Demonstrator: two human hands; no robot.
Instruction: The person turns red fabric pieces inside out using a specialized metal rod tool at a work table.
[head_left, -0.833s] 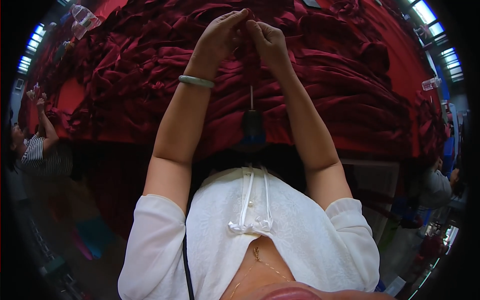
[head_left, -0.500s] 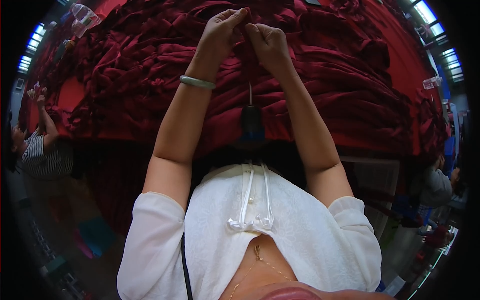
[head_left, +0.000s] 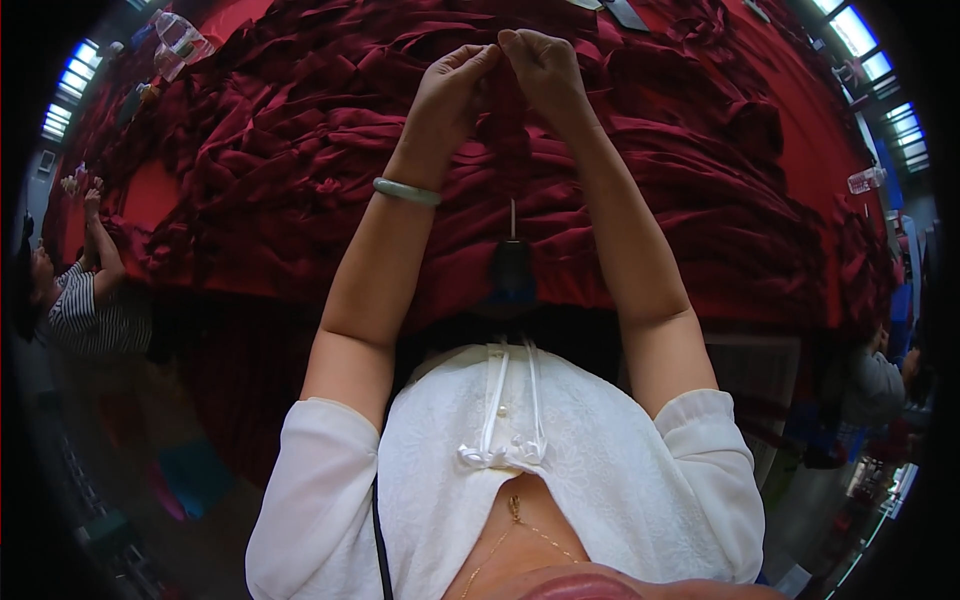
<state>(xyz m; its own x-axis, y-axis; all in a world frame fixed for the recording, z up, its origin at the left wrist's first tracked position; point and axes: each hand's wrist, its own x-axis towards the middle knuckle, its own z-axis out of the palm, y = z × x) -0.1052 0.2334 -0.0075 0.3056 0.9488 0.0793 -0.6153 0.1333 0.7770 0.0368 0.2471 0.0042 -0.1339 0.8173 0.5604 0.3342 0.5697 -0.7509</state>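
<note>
From the left, the left hand (head_left: 447, 95) is held out over the table, a pale green bangle (head_left: 407, 192) worn on its forearm, with thumb and forefinger brought together at the tips. Just to its right, the right hand (head_left: 545, 72) is matched to it, fingers curled and fingertips drawn into a pinch, the two pinches nearly met. What is gripped there can't be made out; a bit of the dark red cloth (head_left: 300, 150) may be caught, but that can't be told for certain. The step in hand, by the look of it, is close fingertip work on that cloth; a small, even pull by both pinches seems to be called for, with no slip allowed.

On to the cloth, heaped beneath and around both hands! At the left it is crumpled tight, a patch of brighter red table covering (head_left: 152, 192) left bare beside it. In the middle, a thin metal spike (head_left: 513, 217) on a dark base (head_left: 511, 265) is framed by the forearms, touched by neither hand. At the right, long soft ridges are thrown across, faintly sheened.
</note>
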